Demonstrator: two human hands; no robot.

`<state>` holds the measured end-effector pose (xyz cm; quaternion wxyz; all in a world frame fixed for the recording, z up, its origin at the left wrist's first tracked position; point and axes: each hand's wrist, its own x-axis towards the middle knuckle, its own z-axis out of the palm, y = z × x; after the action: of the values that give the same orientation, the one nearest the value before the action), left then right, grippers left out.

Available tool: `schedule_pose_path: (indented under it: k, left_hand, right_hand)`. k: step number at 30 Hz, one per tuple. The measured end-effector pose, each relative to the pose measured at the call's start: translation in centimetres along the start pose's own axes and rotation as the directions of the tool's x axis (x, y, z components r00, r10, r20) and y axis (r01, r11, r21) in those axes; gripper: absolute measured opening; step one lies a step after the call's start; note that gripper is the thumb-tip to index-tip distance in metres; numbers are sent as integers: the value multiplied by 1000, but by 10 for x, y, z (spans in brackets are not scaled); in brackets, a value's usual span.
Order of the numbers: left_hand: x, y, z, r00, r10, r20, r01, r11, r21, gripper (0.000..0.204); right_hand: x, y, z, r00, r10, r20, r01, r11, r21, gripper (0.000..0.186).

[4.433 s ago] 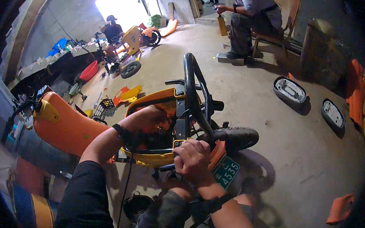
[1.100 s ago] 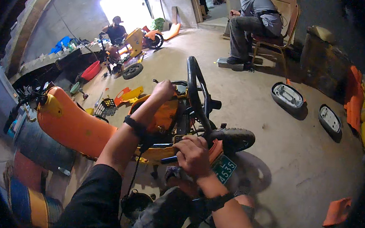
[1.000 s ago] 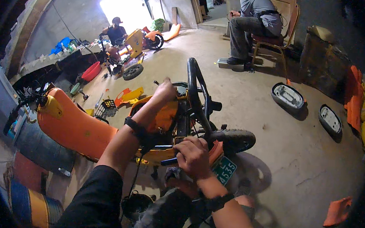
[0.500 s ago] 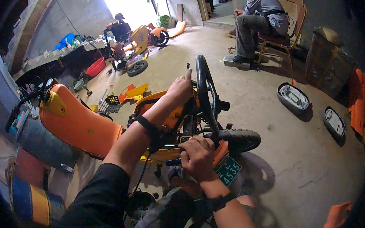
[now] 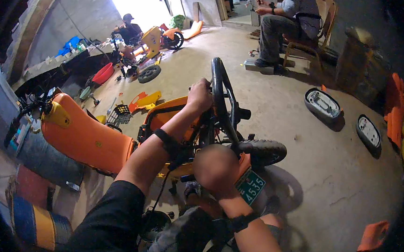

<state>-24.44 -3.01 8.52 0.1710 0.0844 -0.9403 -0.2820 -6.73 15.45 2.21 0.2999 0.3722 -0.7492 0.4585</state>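
Note:
A partly stripped orange scooter [image 5: 89,134] stands before me, its front end to the left. My left hand [image 5: 200,94] is curled beside the black tubular rack [image 5: 219,87] over its rear; what lies in the fingers is hidden. My right hand [image 5: 216,168] is smeared, so its fingers do not show. It is low by the scooter's tail, next to an orange tail panel [image 5: 245,163] and a green plate [image 5: 250,187]. The rear tyre [image 5: 270,152] lies just beyond. Between my arms sits an open orange body compartment [image 5: 174,117].
Two oval seat bases [image 5: 324,106] lie right on the concrete floor. Orange panels [image 5: 395,111] lean at the far right. One person [image 5: 283,33] sits on a chair, another [image 5: 131,30] is beside a second scooter. A loose tyre [image 5: 149,74] and red basin [image 5: 103,73] lie farther back.
My left hand has curled in toward the rack, and the small dark rod end at its fingertip no longer shows. My right hand is now blurred, in nearly the same place.

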Motion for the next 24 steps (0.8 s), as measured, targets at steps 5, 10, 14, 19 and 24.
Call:
schedule_pose_path:
  k: [5,10,14,19,24]
  left_hand:
    - [14,-48,15,998,-52,-43,33,934,-355,25]
    - [8,-40,10,999,23,31,-10,931,-365,24]
    - [-14,-23,-3,996,88,22,-61,837,-544,27]
    - [-30,-1,-31,999,-32,28,41,575,-817,34]
    - [-20,-46,-52,997,72,13,5,111,-994,30]
  right_hand:
    - [3,-2,3,1000,-27,11,26,1000,16,20]
    - [2,2,2,999,-34,1,34,999,-4,20]
    - [0,1,3,1000,-25,-11,25,1000,14,20]
    - [0,-1,1,1000,-27,0,27,1000,1,20]
    - [1,-1,2,1000,-19,2,19,1000,19,21]
